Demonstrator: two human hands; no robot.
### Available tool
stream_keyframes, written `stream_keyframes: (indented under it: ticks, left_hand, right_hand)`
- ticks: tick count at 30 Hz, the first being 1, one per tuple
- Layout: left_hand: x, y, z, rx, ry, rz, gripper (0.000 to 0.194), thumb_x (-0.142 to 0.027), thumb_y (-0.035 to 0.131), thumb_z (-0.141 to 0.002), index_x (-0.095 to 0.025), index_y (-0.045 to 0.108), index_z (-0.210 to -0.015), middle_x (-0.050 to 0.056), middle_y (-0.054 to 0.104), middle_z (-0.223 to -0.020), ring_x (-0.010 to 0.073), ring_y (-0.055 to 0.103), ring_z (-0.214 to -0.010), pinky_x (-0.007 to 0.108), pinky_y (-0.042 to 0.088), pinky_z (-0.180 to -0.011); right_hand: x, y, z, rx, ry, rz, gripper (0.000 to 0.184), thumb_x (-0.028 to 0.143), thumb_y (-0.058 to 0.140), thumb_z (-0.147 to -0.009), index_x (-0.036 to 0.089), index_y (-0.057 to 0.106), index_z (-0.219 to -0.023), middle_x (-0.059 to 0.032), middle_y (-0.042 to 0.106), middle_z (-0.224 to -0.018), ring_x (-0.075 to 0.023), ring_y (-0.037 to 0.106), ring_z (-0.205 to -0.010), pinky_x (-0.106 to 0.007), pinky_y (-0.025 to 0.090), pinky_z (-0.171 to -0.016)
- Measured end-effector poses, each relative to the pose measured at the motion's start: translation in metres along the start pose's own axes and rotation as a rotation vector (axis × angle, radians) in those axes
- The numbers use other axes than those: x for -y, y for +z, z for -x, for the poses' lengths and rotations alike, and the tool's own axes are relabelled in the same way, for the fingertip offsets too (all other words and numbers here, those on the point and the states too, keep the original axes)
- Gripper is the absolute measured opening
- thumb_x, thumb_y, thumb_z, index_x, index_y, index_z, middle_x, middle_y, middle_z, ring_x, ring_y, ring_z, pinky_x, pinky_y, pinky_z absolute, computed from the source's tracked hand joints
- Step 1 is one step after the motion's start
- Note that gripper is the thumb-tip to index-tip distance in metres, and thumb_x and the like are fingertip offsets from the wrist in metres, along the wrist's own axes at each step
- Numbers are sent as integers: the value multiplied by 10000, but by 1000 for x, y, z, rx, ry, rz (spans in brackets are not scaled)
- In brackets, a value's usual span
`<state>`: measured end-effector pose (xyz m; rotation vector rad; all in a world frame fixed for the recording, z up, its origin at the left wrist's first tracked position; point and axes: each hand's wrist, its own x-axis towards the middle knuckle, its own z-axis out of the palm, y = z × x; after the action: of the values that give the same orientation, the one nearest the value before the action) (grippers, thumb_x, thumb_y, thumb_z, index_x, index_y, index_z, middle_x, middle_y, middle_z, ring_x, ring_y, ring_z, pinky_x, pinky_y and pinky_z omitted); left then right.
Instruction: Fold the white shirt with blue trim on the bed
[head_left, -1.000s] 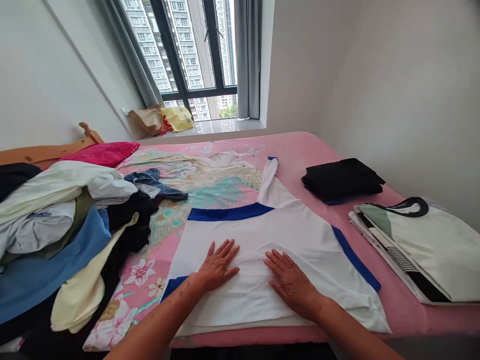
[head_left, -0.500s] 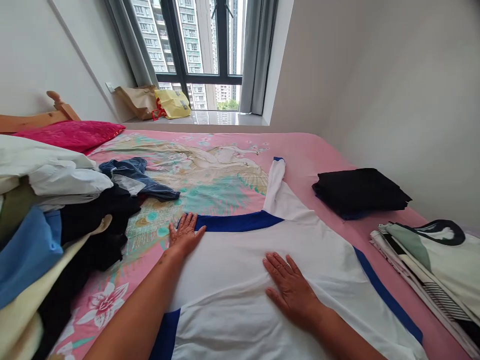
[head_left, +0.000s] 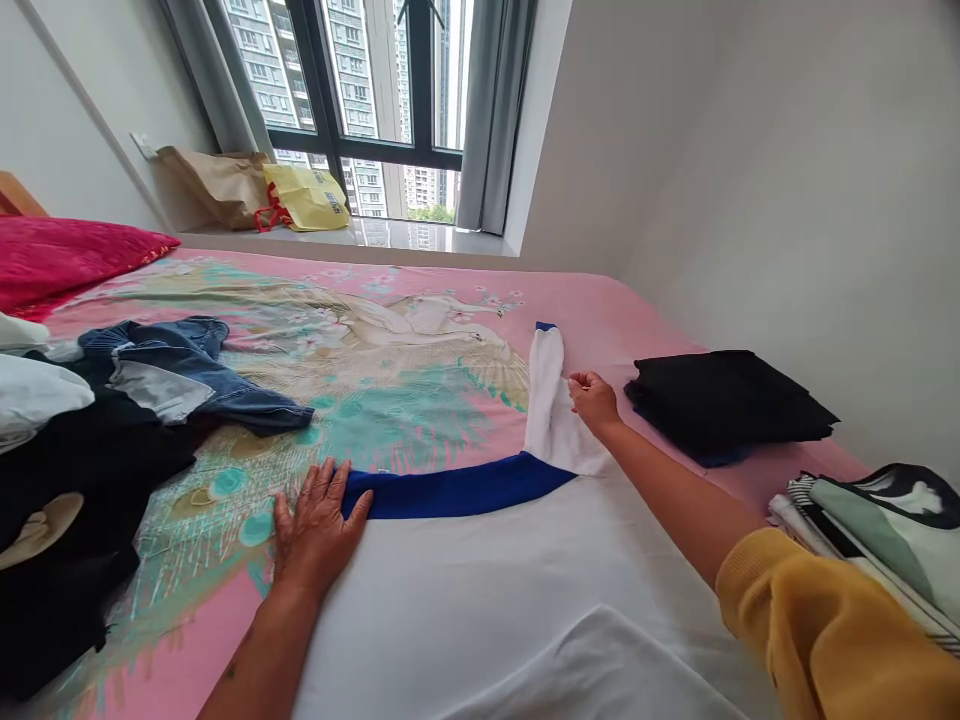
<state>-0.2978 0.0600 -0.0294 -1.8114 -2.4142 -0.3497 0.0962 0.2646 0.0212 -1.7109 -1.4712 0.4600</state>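
Observation:
A white shirt (head_left: pixel 450 570) with blue bands lies spread on the bed in front of me. My left hand (head_left: pixel 319 520) rests flat with fingers spread at the left end of the shirt's blue strip (head_left: pixel 457 488). My right hand (head_left: pixel 595 400) is at the folded white sleeve (head_left: pixel 547 390), which points away from me and ends in a blue cuff (head_left: pixel 545 326). Its thumb and fingers are pinched together at the sleeve's right edge. Part of the shirt lies under my right forearm.
Folded black clothes (head_left: pixel 731 405) sit on the right, with a stack of folded light garments (head_left: pixel 885 540) nearer me. On the left are denim clothing (head_left: pixel 187 365), a black garment (head_left: pixel 75 500) and a red pillow (head_left: pixel 75 260). Bags (head_left: pixel 307 197) stand on the windowsill.
My right hand has left the middle of the shirt and reached forward to the sleeve, its fingers closing. My left hand stays flat at the blue strip. The view has shifted right.

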Motion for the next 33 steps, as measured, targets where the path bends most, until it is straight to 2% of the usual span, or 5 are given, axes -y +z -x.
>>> stream_keyframes:
  ticks: [8, 13, 20, 26, 33]
  left_hand:
    - [2, 1, -3, -13, -8, 6, 507, -431, 252, -909, -243, 383, -1360, 46, 311, -1474, 210, 213, -1370, 518, 66, -1107]
    - [4, 1, -5, -19, -7, 22, 499, -395, 290, -898, -241, 379, -1364, 54, 303, -1477, 212, 207, -1373, 507, 69, -1112]
    - [5, 4, -6, -28, -20, 18, 496, -391, 311, -888, -249, 389, -1356, 52, 317, -1471, 218, 214, -1369, 508, 58, -1111]
    - [3, 1, -5, -25, -24, 33, 489, -401, 283, -897, -246, 401, -1346, 54, 328, -1465, 206, 219, -1366, 497, 56, -1113]
    - [1, -1, -8, -3, -103, 44, 530, -420, 361, -860, -250, 370, -1362, 88, 294, -1475, 225, 204, -1368, 545, 54, -1089]
  right_hand:
    - [8, 46, -21, 70, 143, 145, 139, 296, 630, -658, 174, 568, -680, -56, 615, -713, -201, 581, -744, -291, 429, -691]
    - [40, -6, 36, 36, 57, 56, 248, 385, 441, -819, 173, 568, -802, -25, 605, -734, -131, 535, -650, -222, 415, -592]
    - [57, -82, 124, 455, -251, 89, 339, 481, 477, -824, 188, 582, -689, 15, 558, -637, -112, 508, -582, -215, 386, -543]
    - [27, -10, 27, 228, -11, 306, 765, 362, 682, -618, 158, 413, -1304, -159, 439, -1310, -266, 486, -1118, -371, 408, -888]
    - [24, 11, 20, 298, 35, 215, 405, 222, 665, -561, 190, 643, -964, -63, 668, -902, -229, 607, -855, -307, 449, -737]
